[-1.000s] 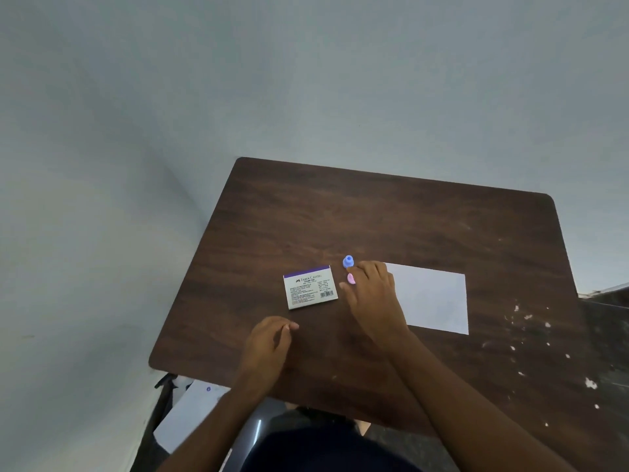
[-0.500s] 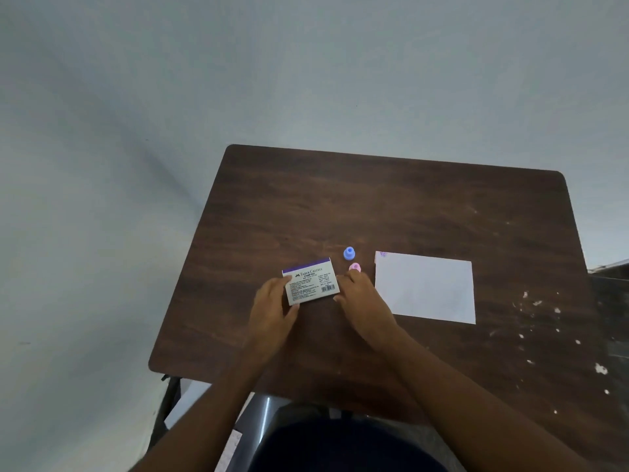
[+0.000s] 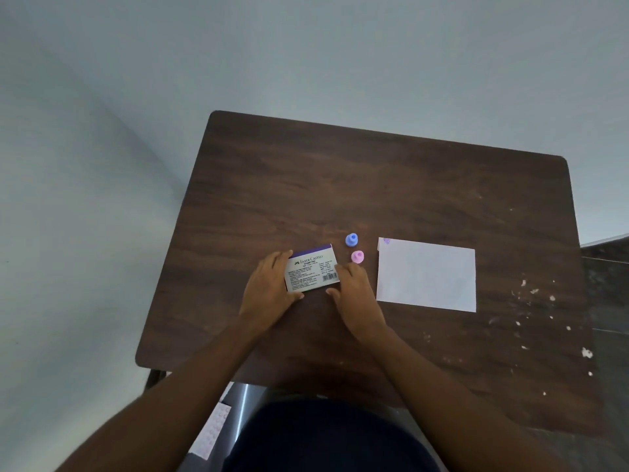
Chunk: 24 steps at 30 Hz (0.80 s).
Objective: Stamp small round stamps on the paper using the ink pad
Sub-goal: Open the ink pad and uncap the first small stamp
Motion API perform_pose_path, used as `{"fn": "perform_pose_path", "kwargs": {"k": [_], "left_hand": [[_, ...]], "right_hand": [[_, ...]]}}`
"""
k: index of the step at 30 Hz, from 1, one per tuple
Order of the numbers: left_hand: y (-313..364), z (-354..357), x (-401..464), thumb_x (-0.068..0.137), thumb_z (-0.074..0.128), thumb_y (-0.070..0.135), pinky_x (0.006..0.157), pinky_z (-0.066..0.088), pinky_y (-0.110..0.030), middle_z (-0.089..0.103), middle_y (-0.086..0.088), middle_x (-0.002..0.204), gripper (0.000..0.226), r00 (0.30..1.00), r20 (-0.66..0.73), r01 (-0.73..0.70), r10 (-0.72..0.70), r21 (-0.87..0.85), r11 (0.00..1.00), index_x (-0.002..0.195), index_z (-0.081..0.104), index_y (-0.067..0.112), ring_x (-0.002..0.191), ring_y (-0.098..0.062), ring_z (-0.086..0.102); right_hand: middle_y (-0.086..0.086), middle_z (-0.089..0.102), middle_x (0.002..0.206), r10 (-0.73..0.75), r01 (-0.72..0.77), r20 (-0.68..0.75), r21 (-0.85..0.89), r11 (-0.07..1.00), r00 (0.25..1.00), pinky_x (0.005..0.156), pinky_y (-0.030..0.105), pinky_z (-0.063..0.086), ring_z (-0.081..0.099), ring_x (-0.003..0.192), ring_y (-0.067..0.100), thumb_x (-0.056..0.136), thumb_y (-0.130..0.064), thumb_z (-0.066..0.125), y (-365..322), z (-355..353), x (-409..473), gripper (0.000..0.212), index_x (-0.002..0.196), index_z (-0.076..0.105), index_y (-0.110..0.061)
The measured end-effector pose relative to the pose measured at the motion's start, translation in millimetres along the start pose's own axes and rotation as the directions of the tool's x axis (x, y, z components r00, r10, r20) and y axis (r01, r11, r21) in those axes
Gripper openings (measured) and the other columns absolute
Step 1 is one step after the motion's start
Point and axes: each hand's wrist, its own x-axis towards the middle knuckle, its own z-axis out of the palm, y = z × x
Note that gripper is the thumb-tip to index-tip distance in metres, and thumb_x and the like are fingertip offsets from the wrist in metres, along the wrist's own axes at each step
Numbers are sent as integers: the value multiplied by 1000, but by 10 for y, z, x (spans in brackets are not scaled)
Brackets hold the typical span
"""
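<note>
A white ink pad box [image 3: 311,269] with a purple stripe lies closed on the dark wooden table [image 3: 374,185]. My left hand [image 3: 270,291] grips its left side, and my right hand [image 3: 352,291] touches its right edge with fingertips. Just right of the box stand two small round stamps, a blue stamp [image 3: 351,240] and a pink stamp [image 3: 357,257], both free of my hands. Further right lies the white paper [image 3: 427,275], with one purple print at its top left corner.
White flecks speckle the table's right side [image 3: 531,294]. The table's near edge runs just in front of my body. A pale wall and floor surround the table; a white sheet [image 3: 211,434] lies on the floor below left.
My left hand moved up from the table and took hold of the ink pad box. My right hand left the pink stamp standing and slid left to the box's right edge.
</note>
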Motion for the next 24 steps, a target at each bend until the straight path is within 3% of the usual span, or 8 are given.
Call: {"fn": "perform_pose_path", "kwargs": {"k": [7, 11, 14, 16, 18, 21, 24], "left_hand": [[-10, -53, -21, 62, 83, 44, 104, 33, -29, 49, 0, 141, 88, 1000, 1, 10, -10, -75, 997, 138, 43, 22, 127, -16, 42], [-11, -209, 27, 70, 79, 44, 106, 32, -30, 47, 0, 146, 58, 998, 60, 13, -6, -125, 992, 123, 60, 29, 130, -15, 41], [-7, -364, 95, 82, 70, 43, 111, 33, -37, 43, -1, 149, 40, 998, 55, -20, 29, -150, 988, 119, 67, 29, 132, -19, 41], [-4, -448, 162, 87, 64, 41, 107, 37, -37, 50, 0, 141, 30, 999, 5, -44, 45, -163, 986, 115, 70, 29, 126, -19, 45], [2, -509, 249, 90, 62, 37, 94, 44, -32, 58, 4, 119, 25, 997, -59, -64, 55, -155, 986, 112, 71, 28, 111, -15, 51], [22, -565, 411, 89, 63, 33, 73, 42, -21, 53, 8, 95, 22, 994, -107, -41, 24, -157, 987, 109, 71, 28, 90, -10, 49], [-2, -564, 576, 88, 65, 31, 71, 44, -23, 59, 8, 92, 21, 989, -150, -27, 7, -129, 991, 106, 73, 27, 87, -10, 50]], "right_hand": [[13, 54, 134, -22, 21, -43, -33, 999, 999, 100, 30, 44, 48, 123, 22, 92, -18, 63, -31, -59, 12, 44, 134, 52, -10], [16, 63, 120, -95, 87, -85, -98, 991, 992, 91, 27, 45, 55, 114, 26, 92, -14, 62, -70, -211, 100, 32, 123, 63, -5], [8, 67, 107, -152, 132, -107, -173, 976, 983, 79, 18, 37, 57, 101, 21, 88, -19, 68, -136, -353, 227, 21, 108, 70, -11], [-1, 65, 99, -165, 135, -100, -255, 958, 981, 76, 15, 33, 58, 95, 17, 83, -25, 73, -204, -452, 341, 14, 96, 70, -19], [-3, 65, 95, -165, 132, -110, -261, 956, 980, 73, 18, 34, 59, 89, 17, 81, -28, 76, -292, -535, 464, 14, 92, 70, -20], [3, 68, 95, -122, 105, -110, -146, 984, 986, 74, 22, 38, 59, 88, 18, 92, -21, 61, -399, -594, 686, 13, 94, 72, -14], [12, 70, 104, -42, 38, -73, -59, 998, 996, 83, 32, 47, 61, 93, 24, 96, -19, 56, -469, -597, 859, 22, 103, 73, -6]]}}
